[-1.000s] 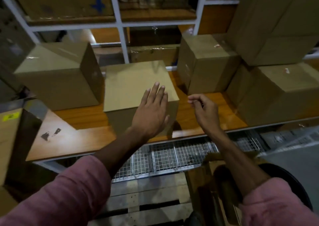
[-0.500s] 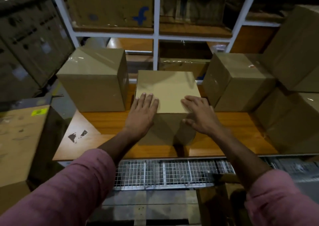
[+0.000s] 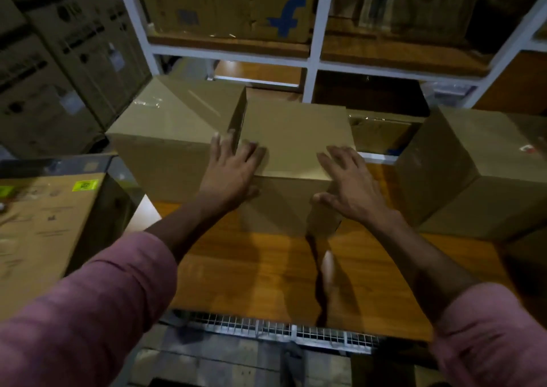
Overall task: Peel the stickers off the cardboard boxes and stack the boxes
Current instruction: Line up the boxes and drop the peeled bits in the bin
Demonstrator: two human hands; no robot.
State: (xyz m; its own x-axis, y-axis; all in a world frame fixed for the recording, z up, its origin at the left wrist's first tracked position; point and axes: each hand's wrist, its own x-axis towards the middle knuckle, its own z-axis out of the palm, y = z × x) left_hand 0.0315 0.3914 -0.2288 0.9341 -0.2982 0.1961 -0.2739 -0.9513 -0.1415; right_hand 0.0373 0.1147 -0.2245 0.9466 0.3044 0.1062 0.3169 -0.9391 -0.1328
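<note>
both hands lie flat, fingers spread, on the middle box (image 3: 291, 138) on the tabletop (image 3: 266, 268): left hand (image 3: 229, 173) at its left corner, right hand (image 3: 349, 185) at its right; stickers not discernible

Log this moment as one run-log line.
left hand: open, on middle box | right hand: open, on same box | box: on wooden shelf

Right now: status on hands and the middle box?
Left hand and right hand open, both flat on the middle box at its near top edge. Box on the wooden shelf. Left box tight alongside; right box stands apart.
</note>
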